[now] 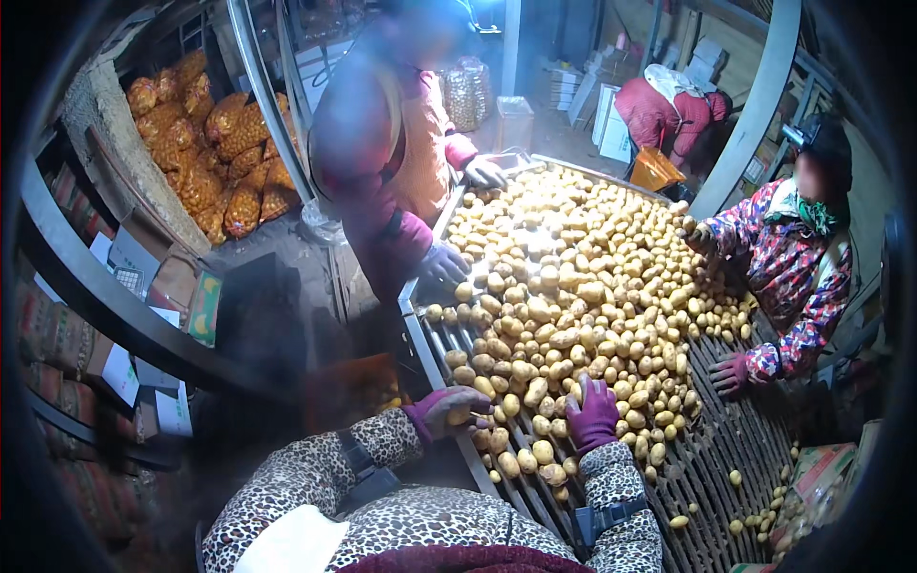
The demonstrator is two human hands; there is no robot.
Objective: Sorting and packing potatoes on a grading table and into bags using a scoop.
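Many potatoes (566,286) lie heaped on a slatted metal sorting table (723,465) in front of me. My left hand (448,414), in a purple and grey glove, is at the table's near left edge with a potato (458,414) held in its curled fingers. On the near part of the heap rests my right hand (593,415), in a purple glove, its fingers bent over a potato (575,392); whether it grips that potato I cannot tell.
Gloved co-workers stand at the table's left (405,294) and right (788,243); another person (673,111) bends over behind. Filled net sacks (243,129) are piled at the upper left, with cardboard boxes (154,286) below. An orange crate (351,390) sits beside my left arm. Metal posts (752,114) frame the table.
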